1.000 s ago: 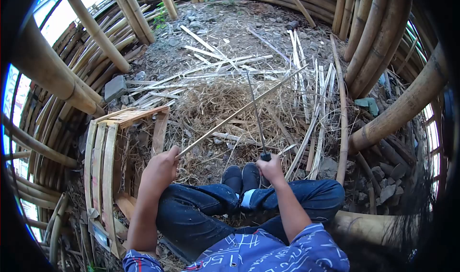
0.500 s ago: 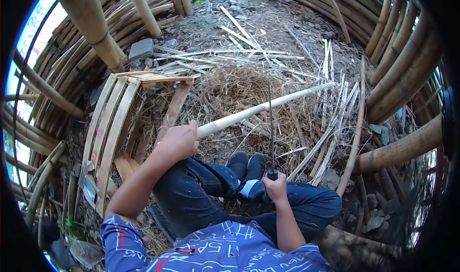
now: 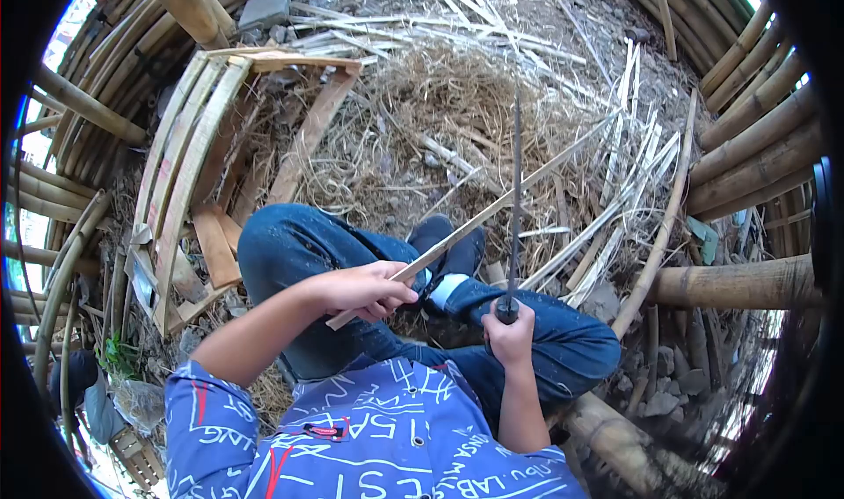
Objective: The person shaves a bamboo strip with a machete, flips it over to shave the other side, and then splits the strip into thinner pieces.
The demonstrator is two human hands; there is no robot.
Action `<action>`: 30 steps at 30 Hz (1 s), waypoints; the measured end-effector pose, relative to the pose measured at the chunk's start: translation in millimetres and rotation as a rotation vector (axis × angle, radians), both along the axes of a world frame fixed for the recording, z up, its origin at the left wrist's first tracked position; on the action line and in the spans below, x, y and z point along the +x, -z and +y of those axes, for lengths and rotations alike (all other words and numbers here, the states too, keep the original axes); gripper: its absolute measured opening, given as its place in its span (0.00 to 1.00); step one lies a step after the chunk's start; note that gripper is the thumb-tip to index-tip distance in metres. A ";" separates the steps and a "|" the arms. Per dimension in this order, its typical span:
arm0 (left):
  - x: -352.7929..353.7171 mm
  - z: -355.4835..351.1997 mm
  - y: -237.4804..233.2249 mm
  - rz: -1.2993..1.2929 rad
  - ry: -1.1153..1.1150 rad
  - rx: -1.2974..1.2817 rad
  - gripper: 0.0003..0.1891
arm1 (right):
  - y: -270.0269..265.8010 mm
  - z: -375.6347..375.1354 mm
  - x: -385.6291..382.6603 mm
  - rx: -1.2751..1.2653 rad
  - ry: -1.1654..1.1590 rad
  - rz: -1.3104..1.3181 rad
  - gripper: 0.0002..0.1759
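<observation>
My left hand is closed around the near end of a long bamboo strip, with a short end poking out below the palm. The strip slants up and to the right over my shoes, its narrow edge toward me. In my right hand, above my bent knee, is the dark handle of a long-bladed knife. Its thin blade points away from me and crosses the strip in this view. Fibrous shavings cover the ground beyond my feet.
A slatted wooden crate lies on the left, beside my knee. Split bamboo strips are scattered to the right and at the back. Bamboo poles wall in both sides, and a grey block sits at the back left.
My left hand has come down and inward, bringing the bamboo strip nearer to me and turning it from its broad face to its edge. The knife stays upright in my right hand.
</observation>
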State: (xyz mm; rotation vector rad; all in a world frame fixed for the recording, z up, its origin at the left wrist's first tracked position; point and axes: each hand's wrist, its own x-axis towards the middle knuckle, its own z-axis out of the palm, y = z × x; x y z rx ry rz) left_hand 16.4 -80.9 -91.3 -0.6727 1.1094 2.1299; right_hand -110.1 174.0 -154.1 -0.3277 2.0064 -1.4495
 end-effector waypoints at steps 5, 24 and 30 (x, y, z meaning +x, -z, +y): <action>13.0 33.7 12.8 0.146 0.109 -0.514 0.14 | -17.0 -6.6 8.0 0.083 -0.204 0.203 0.08; 24.4 49.7 40.5 0.225 0.199 -0.825 0.08 | 4.1 -31.0 -76.2 0.651 -0.384 0.442 0.13; 21.8 49.6 37.5 0.215 0.170 -0.725 0.07 | 14.7 -28.6 -115.2 0.750 -0.401 0.524 0.12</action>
